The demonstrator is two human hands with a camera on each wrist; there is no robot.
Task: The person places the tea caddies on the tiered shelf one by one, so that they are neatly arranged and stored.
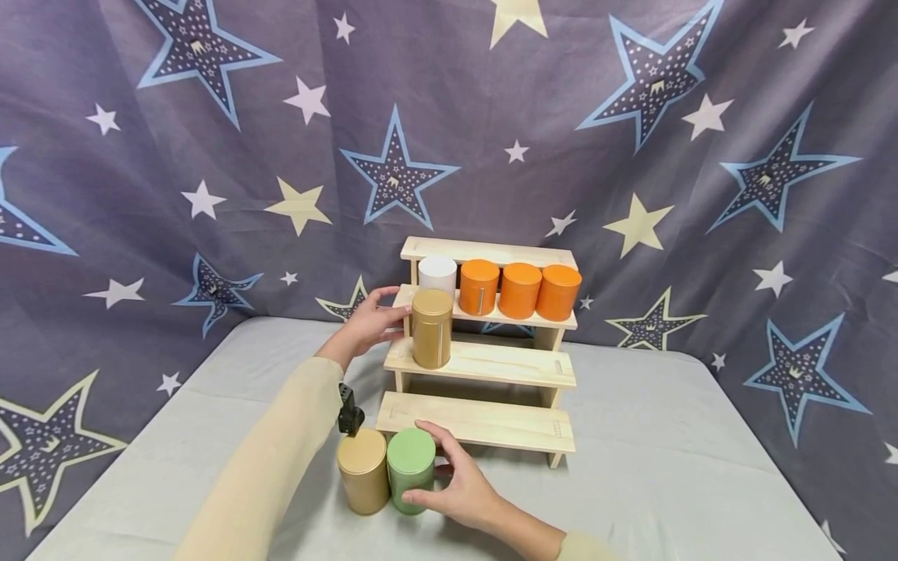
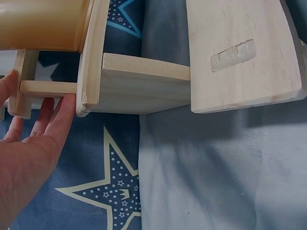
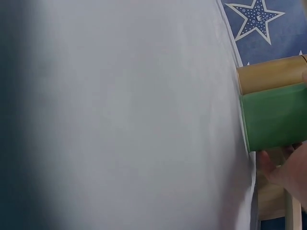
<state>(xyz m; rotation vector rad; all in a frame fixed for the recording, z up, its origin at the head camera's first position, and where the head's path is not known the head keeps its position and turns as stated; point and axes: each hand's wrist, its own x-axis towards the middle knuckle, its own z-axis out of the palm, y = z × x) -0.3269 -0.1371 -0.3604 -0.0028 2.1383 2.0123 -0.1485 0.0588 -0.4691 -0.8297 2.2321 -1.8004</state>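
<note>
In the head view my right hand grips a green canister, its thumb in front and its fingers at the back. The canister is upright at the table's front, right beside a gold canister. My left hand holds the left end of the stepped wooden stand. In the left wrist view the fingers reach the stand's side pieces. A second gold canister is on the second tier from the bottom, close to that hand.
One tier higher, a white canister stands left of three orange canisters. A pale cloth covers the table, and a star-patterned curtain hangs behind. A black device is worn at the left wrist.
</note>
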